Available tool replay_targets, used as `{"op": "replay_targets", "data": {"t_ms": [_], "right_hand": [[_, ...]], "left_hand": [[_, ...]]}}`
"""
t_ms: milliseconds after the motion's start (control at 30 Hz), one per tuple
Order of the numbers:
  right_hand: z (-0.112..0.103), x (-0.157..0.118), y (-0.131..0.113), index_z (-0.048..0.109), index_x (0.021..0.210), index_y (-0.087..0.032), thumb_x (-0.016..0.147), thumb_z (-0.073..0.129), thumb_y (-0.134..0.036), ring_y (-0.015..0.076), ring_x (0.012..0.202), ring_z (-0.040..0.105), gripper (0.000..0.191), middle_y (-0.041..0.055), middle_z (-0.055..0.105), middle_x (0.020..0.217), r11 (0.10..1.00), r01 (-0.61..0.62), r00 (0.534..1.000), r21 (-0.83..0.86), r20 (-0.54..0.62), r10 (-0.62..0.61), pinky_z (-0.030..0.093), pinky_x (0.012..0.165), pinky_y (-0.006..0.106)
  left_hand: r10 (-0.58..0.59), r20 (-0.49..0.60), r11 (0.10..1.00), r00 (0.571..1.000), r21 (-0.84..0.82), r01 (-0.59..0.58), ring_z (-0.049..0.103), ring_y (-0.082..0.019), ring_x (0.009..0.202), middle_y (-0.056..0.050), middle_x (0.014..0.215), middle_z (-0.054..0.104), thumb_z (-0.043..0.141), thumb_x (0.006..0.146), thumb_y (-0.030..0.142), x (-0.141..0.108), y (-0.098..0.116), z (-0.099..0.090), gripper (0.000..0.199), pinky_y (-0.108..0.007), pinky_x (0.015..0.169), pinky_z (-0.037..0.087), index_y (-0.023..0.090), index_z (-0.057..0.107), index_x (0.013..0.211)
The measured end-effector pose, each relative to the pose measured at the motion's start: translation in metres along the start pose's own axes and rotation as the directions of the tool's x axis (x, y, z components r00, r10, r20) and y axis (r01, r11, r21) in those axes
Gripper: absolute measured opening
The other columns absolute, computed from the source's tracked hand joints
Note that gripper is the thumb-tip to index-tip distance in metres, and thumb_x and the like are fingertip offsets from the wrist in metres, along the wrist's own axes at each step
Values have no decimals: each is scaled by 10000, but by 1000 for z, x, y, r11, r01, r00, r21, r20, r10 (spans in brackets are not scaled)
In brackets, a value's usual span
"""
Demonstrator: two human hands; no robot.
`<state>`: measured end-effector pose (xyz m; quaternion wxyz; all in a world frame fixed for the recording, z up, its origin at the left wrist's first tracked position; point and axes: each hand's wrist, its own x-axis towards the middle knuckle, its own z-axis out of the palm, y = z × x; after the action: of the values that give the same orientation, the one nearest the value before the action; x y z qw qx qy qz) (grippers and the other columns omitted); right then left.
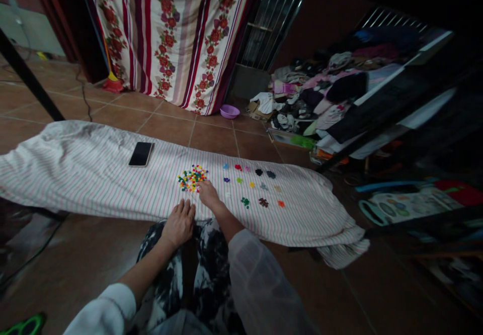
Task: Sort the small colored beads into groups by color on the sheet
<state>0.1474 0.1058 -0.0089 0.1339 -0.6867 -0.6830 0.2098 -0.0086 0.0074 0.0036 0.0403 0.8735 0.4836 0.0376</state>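
Multicoloured small pieces lie in a mixed heap [192,178] near the middle of the bench [309,219], just in front of you. To its right, loose rows of little piles sit apart from one another, each of about one colour: among them are light blue [225,166], red [238,167], black [258,172], lime [239,180], yellow [252,185], dark green [245,202], brown [263,202] and orange [281,204]. So part is separated by colour, while the heap is unseparated and, by the look of it, bigger than any single pile; yellow, green and red pieces show in it.

Your right hand [208,194] reaches to the heap's near right edge, fingers bent down; whether they pinch a piece is too small to tell. Your left hand [181,222] lies palm down at the bench's near edge, fingers extended and slightly spread, with nothing visible in its hold.

Striped cloth [94,174] covers the bench, rumpled at both ends, and a phone [141,154] lies on it, left of the heap. Beyond, on the tiled floor [211,134], are a purple bowl [229,111] and a red broom [112,83], by a flowered curtain [181,33]. Clothes [313,88] are piled up at the right, in dim light.
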Motion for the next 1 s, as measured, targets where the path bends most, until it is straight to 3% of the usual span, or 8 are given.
{"op": "replay_targets", "data": {"t_ms": [267, 500, 700, 1000], "right_hand": [[1, -6, 5, 678, 1199, -249, 872, 557, -163, 161, 1056, 584, 359, 64, 594, 1215, 997, 67, 997, 29, -42, -66, 466, 968, 269], [3, -7, 2, 708, 1080, -223, 879, 586, -214, 142, 927, 609, 236, 65, 613, 1149, 994, 24, 994, 104, -106, -13, 484, 892, 256], [5, -8, 6, 681, 986, -204, 822, 571, -120, 125, 869, 635, 215, 38, 669, 1037, 965, 22, 983, 260, -183, 27, 503, 851, 244], [1, -7, 19, 646, 972, -225, 831, 570, -209, 141, 889, 676, 160, 7, 722, 953, 903, -42, 975, 427, -179, 130, 528, 841, 277]], "left_hand": [[2, -19, 1000, 1000, -22, -2, 406, -359, 1387, -229, 1449, 492, 428, 870, 199, 0, -1, 2, 528, -490, 1088, 375, 75, 490, 1380], [11, -10, 1000, 1000, -18, -11, 400, -358, 1389, -239, 1453, 483, 436, 854, 199, 0, -2, 1, 551, -494, 1086, 365, 63, 472, 1387], [8, -10, 999, 1000, 34, -7, 421, -344, 1380, -218, 1457, 490, 425, 867, 206, 0, 0, 0, 533, -470, 1078, 379, 81, 486, 1382], [-12, -33, 999, 999, 33, 13, 428, -345, 1373, -217, 1443, 504, 412, 892, 199, 1, 2, 4, 496, -472, 1082, 386, 91, 509, 1366]]}}
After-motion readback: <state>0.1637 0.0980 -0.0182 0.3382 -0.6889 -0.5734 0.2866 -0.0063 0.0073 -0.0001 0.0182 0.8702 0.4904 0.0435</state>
